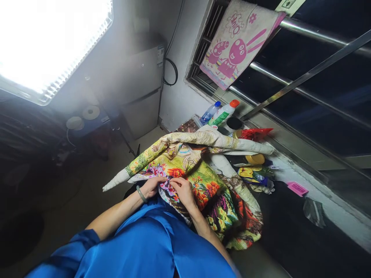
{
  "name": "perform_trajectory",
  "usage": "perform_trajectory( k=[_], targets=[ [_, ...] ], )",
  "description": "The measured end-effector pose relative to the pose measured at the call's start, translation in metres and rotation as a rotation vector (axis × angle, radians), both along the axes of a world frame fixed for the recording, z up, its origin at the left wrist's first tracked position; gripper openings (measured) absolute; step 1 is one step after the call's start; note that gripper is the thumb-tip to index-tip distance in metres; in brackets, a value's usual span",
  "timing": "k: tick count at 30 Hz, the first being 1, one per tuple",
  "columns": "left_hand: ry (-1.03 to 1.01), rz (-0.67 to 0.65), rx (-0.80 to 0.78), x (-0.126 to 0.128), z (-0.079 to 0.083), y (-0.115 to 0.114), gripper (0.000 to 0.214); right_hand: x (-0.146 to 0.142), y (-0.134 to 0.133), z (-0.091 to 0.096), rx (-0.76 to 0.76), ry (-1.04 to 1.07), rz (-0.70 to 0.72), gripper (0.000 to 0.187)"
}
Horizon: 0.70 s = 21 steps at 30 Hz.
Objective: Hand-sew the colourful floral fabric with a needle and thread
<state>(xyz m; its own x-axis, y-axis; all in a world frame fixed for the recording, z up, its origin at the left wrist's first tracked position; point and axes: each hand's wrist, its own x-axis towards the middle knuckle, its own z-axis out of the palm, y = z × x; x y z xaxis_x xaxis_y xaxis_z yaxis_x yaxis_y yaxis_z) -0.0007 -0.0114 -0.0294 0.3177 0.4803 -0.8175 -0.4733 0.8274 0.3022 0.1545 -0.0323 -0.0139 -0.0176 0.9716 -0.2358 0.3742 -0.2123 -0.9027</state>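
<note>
A large, brightly coloured embroidered cloth (203, 181) with flowers and green areas lies bunched across my lap and the dark table. My left hand (152, 186), with a pale bangle on the wrist, grips a fold of the cloth with curled fingers. My right hand (182, 190) rests just beside it, fingertips pinched on the cloth's surface near pink flowers. Whether a needle is in the pinch is too small to see. Both hands nearly touch each other. My blue sleeves fill the lower view.
Behind the cloth stand a blue-capped bottle (210, 112), an orange-capped bottle (224, 112), a red packet (255, 134) and a yellow lid (255, 159). A pink card (297, 189) lies on the ledge. A pink cartoon towel (236, 42) hangs on window bars. A bright lamp (49, 42) shines upper left.
</note>
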Motion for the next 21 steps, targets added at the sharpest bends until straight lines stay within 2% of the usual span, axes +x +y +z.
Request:
perform_trajectory(
  k=[5,9,11,14,18,21],
  targets=[
    [-0.016,0.008,0.012,0.000,-0.002,-0.001,0.017,-0.004,0.000,-0.002,-0.011,-0.040,-0.022,0.020],
    [-0.001,0.010,0.009,0.001,0.002,-0.002,0.016,-0.006,0.000,0.004,0.021,-0.228,0.035,0.017],
    [0.008,0.006,0.017,0.001,0.003,-0.003,0.014,-0.009,0.001,0.013,0.032,-0.353,0.094,0.015],
    [0.016,0.021,0.054,0.002,0.003,-0.004,0.014,-0.019,0.002,0.028,0.050,-0.550,0.229,0.024],
    [-0.015,0.029,0.073,0.004,0.005,-0.004,0.018,-0.032,0.004,0.045,-0.030,-0.877,0.401,0.028],
    [-0.020,0.025,0.079,0.006,0.009,-0.004,0.020,-0.037,0.006,0.053,-0.035,-1.016,0.480,0.032]
  ],
)
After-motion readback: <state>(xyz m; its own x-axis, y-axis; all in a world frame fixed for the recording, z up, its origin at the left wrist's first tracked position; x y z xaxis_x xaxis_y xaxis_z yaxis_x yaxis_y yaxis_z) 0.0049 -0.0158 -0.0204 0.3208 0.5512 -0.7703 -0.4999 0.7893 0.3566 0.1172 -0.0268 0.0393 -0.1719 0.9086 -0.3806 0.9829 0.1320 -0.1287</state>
